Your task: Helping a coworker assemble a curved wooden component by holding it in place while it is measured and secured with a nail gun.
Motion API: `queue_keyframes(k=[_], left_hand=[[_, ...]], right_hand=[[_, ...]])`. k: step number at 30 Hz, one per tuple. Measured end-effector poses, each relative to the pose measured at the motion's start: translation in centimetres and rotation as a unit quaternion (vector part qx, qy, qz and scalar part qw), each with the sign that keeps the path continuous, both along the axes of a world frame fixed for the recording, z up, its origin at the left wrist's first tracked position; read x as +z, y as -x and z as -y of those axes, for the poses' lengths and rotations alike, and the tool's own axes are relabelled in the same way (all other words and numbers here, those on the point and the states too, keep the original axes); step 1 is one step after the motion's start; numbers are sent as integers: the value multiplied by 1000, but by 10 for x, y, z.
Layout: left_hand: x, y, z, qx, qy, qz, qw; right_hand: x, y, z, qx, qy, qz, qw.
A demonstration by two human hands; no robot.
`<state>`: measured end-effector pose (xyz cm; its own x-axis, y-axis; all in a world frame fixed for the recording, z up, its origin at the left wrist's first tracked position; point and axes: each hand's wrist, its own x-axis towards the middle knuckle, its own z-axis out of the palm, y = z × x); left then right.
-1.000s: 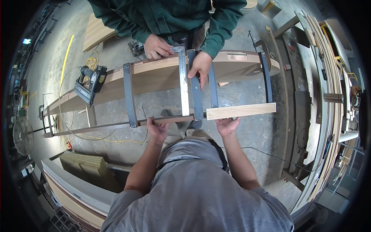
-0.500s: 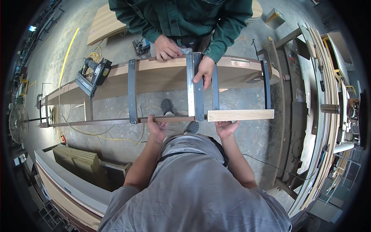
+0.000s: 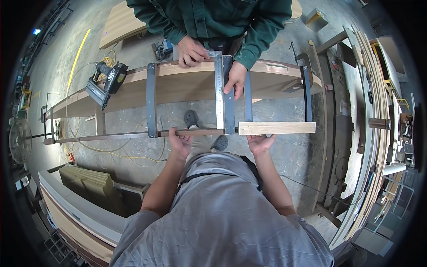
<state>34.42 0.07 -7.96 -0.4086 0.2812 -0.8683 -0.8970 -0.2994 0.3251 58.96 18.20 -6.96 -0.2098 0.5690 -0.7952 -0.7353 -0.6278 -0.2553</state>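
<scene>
My left hand (image 3: 180, 143) is closed round a narrow dark brown rail (image 3: 200, 132) at the near side, its thumb showing above it. My right hand (image 3: 261, 143) grips the near edge of a pale wooden strip (image 3: 276, 128) from below, its fingertips partly hidden. Dark grey crossbars (image 3: 151, 100) span from the rail to a long curved wooden panel (image 3: 191, 69). Opposite me, a co-worker in a green jacket (image 3: 209, 22) holds a metal square (image 3: 219, 89) along one crossbar (image 3: 228, 98). The co-worker's other hand (image 3: 235, 80) presses on that crossbar.
A black nail gun (image 3: 106, 82) rests on the panel at the left. Clamps (image 3: 302, 58) hang at the panel's right end. Yellow hose (image 3: 138, 159) trails over the floor. Stacked boards (image 3: 91, 184) stand at lower left, and long planks (image 3: 371, 147) run along the right.
The near rail and the pale strip sit slightly higher in the view, with both my hands still on them. The co-worker's hands and the metal square have barely shifted.
</scene>
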Motion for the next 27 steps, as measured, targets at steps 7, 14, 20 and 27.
queue_keyframes(k=[7,14,20,27], left_hand=[[0,-1,0,0,-2,-7,1000],[-6,2,5,3,-18,-13,1000],[-9,3,5,-14,-21,-18,1000],[-9,3,5,-10,-22,-17,1000]], right_hand=[[3,2,1,-2,1,10,1000],[6,3,1,-3,2,19,1000],[2,2,0,1,0,7,1000],[3,3,0,0,-7,9,1000]])
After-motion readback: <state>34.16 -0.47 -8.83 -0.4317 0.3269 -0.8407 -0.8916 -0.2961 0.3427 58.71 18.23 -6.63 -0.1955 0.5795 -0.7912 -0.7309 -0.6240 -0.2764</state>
